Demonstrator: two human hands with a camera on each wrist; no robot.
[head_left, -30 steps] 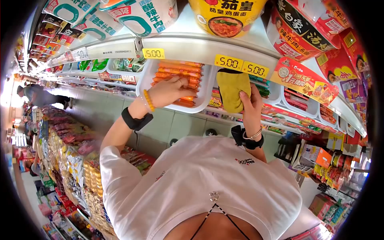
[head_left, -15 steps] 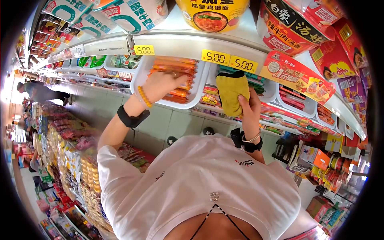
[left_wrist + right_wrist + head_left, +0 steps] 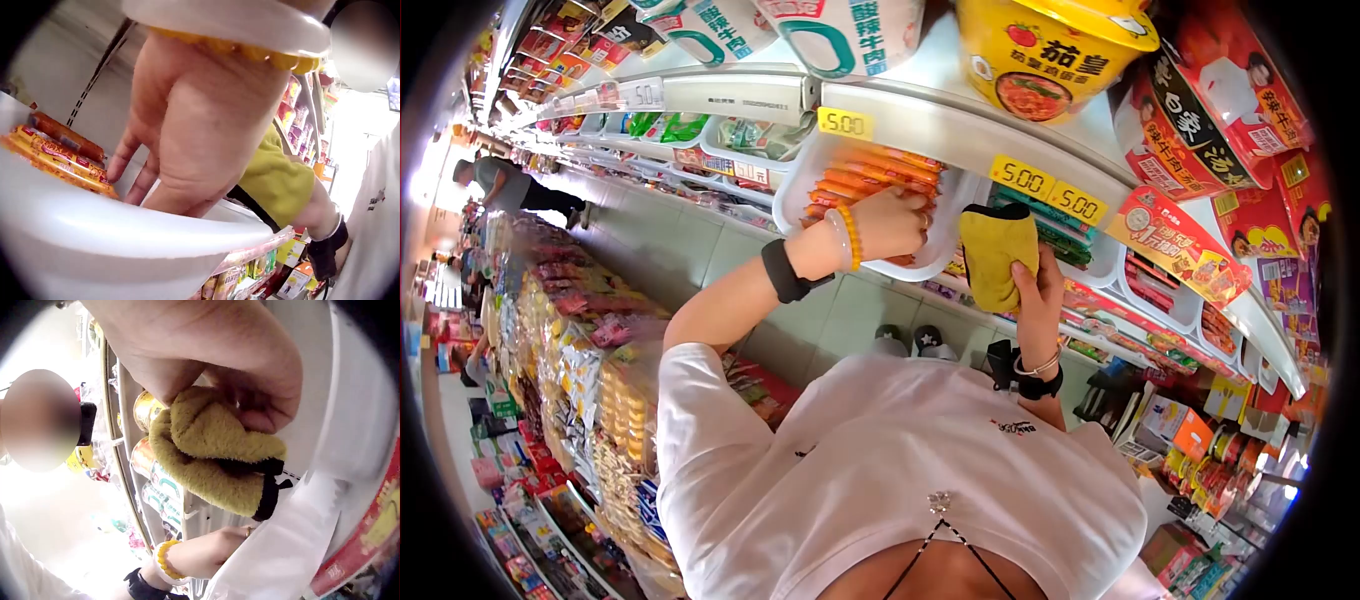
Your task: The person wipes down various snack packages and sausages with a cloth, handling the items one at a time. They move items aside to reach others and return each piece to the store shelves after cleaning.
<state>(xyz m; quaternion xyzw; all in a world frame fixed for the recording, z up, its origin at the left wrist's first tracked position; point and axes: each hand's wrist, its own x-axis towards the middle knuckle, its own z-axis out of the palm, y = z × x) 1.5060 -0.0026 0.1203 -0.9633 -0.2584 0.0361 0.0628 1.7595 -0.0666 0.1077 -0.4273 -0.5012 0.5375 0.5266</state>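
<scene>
In the head view, my left hand reaches over the right part of a white tray of orange-wrapped sticks. The left wrist view shows this hand with fingers extended down inside the tray, a fingertip at the end of the orange sticks; some fingers are hidden. My right hand, beside the tray, pinches a folded yellow-green cloth with dark edging. The right wrist view shows the cloth doubled over below the right hand.
Noodle tubs stand on the shelf above, behind yellow price tags. A tray of green packets adjoins on the right. Packaged goods are piled at the left, and a person stands far down the aisle.
The head view has shifted, so the shelf appears farther right. My left hand has moved rightward across the tray, uncovering sticks at its left. The right hand still holds the cloth.
</scene>
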